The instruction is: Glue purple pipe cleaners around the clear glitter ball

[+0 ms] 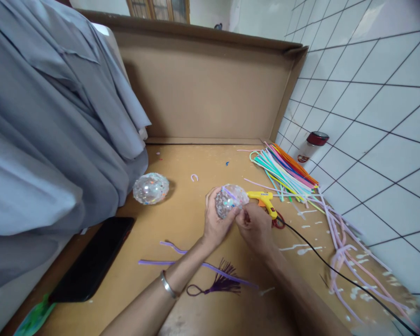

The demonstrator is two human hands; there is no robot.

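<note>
My left hand [215, 219] is wrapped round the left side of a clear, speckled ball [231, 199] with a purple strip on its top. At the ball's lower right edge is my right hand [255, 224], its fingers pinched together; whatever they hold is hidden. A yellow glue gun [262, 196] lies just beyond my right hand. Another clear speckled ball [151, 188] rests on the table to the left. Purple pipe cleaners [227, 275] and a dark purple tassel [220, 285] lie below and partly behind my left forearm.
Coloured pipe cleaners [287, 172] are heaped at the back right, with a pink and purple tangle [341, 256] nearer. A black cable [315, 247] crosses the right side. A black phone [94, 259] lies left. Cardboard [210, 93] stands behind; grey cloth [56, 116] hangs left.
</note>
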